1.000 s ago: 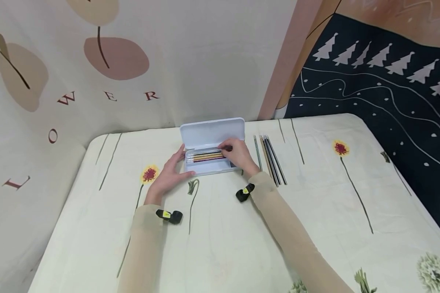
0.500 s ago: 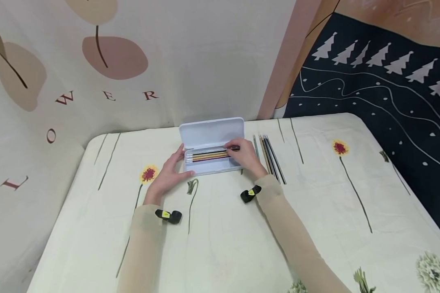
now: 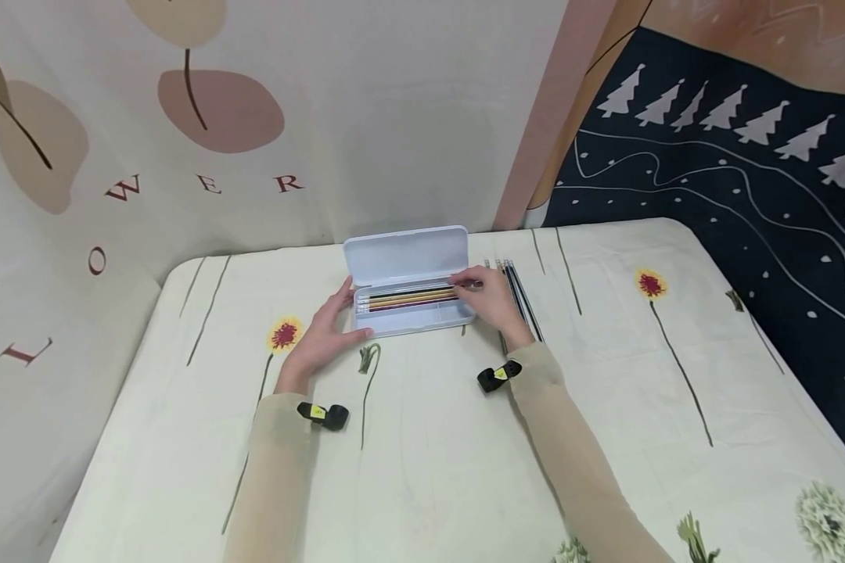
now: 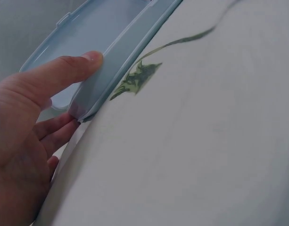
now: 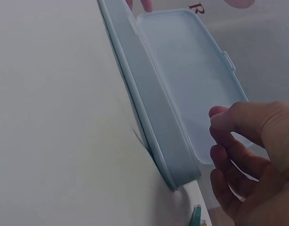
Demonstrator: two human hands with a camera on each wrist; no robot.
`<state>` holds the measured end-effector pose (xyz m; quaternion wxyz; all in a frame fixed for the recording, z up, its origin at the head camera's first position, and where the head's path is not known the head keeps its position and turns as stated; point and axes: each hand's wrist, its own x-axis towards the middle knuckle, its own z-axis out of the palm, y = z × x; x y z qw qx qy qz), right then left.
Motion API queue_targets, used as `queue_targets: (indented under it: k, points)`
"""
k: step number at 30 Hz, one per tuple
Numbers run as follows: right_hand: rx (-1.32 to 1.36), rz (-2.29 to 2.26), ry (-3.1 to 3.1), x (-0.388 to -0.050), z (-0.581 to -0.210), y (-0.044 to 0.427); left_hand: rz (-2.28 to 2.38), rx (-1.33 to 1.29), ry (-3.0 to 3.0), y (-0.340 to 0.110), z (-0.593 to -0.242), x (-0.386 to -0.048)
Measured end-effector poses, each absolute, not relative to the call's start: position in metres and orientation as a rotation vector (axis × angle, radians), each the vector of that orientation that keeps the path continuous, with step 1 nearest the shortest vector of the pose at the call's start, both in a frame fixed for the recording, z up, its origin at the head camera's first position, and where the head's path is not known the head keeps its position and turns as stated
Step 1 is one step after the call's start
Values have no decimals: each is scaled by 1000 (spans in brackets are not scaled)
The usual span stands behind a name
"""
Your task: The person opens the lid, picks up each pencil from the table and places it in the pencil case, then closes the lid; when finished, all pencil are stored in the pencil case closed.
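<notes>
A pale blue pencil case [image 3: 405,258] stands with its lid raised; several pencils [image 3: 408,298] lie lengthwise inside, black, gold and dark red among them. My left hand [image 3: 321,338] grips its left end, with the thumb on the front wall and fingers at the end, as the left wrist view shows. At the case's right end is my right hand [image 3: 494,303], above the pencils' right ends. In the right wrist view this hand [image 5: 252,155] has curled fingers, thumb and index tips together, and no object visible between them.
Several loose pencils [image 3: 523,297] lie on the cloth right of the case, partly hidden by my right hand. The table's flower-printed cloth [image 3: 422,438] meets a pale printed curtain [image 3: 422,117] behind. A dark cloth with trees [image 3: 718,172] hangs at the right.
My right hand has moved right along the case to its right end, uncovering more of the pencils inside and covering part of the loose ones. The left hand keeps its place.
</notes>
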<state>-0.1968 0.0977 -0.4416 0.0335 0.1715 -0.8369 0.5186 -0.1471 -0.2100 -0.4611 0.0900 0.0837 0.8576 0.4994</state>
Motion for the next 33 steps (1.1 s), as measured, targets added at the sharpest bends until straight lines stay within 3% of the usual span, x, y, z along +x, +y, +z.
queue_targets:
  k: [8,33]
  points:
    - [475,1563,-2611,-192,-437,114,1475,247,2543,-205,-447,-143]
    - [257,1507,-2663,-175,-439,167,1482,229,2542,-210,-461,-147]
